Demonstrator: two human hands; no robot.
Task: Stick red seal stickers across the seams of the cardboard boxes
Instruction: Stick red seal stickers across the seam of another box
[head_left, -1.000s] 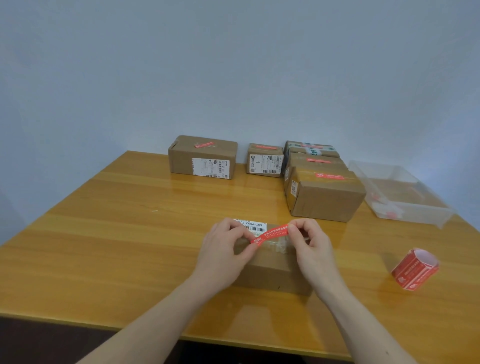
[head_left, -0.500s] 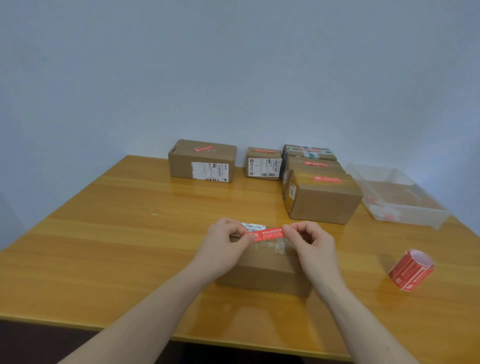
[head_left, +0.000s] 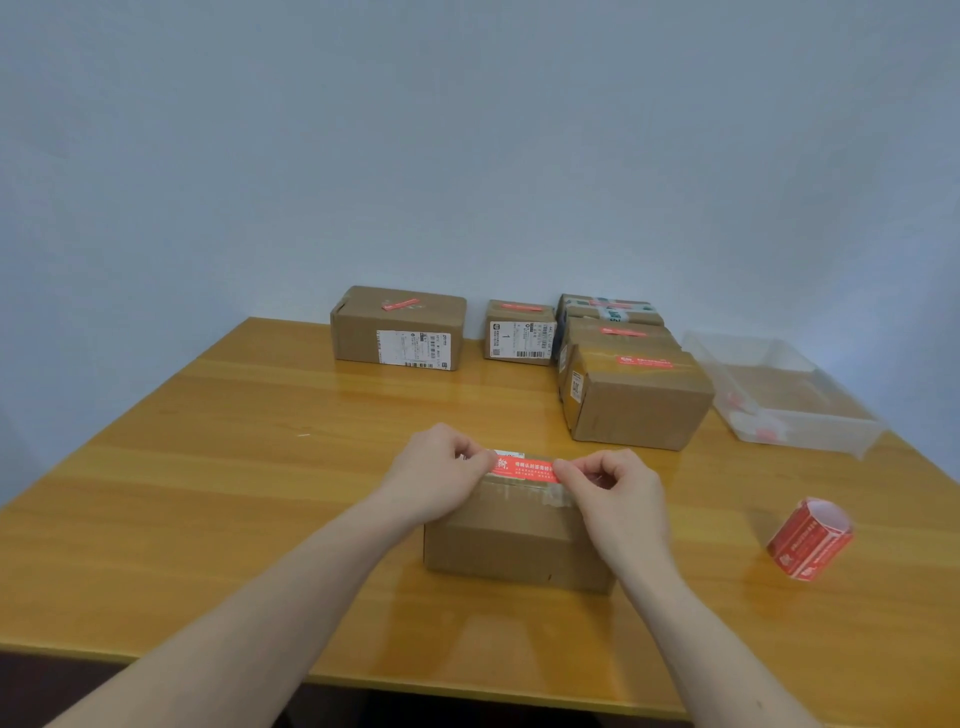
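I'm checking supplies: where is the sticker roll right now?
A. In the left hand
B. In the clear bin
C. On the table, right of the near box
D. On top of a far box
C: the roll lies on the table, right of the near box, apart from both hands.

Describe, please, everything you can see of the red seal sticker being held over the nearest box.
The red seal sticker is a narrow red strip with small white print, looking like thin paper or film. It is stretched roughly level, left to right, over the top of the nearest cardboard box. The left hand pinches its left end and the right hand its right end. Whether it already touches the box cannot be told.
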